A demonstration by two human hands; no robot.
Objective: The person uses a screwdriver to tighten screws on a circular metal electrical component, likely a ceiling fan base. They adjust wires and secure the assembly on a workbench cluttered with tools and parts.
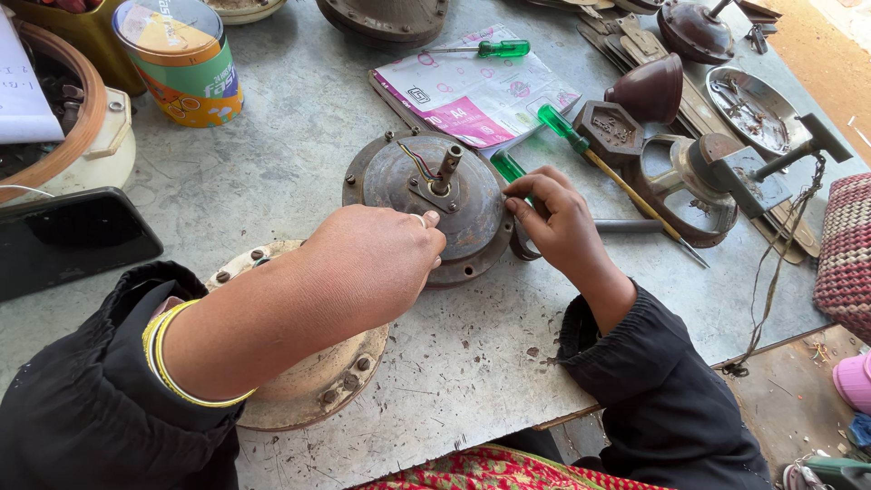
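Note:
A round rusty fan motor housing [454, 186] with a centre shaft and coloured wires lies on the grey worktable [290, 154]. My left hand [376, 263] rests on its near left rim, a ring on one finger. My right hand [558, 218] sits at the housing's right edge, fingers pinched on a green-handled screwdriver [506, 165] whose tip is hidden. A second round metal cover [318, 381] lies under my left forearm.
A second green screwdriver [581, 145] and a third [494, 48] lie near a pink paper packet [472, 91]. Brown fan parts [689, 181] crowd the right. A colourful tin [181, 59] and a black phone [68, 238] sit left. The table edge runs along the bottom right.

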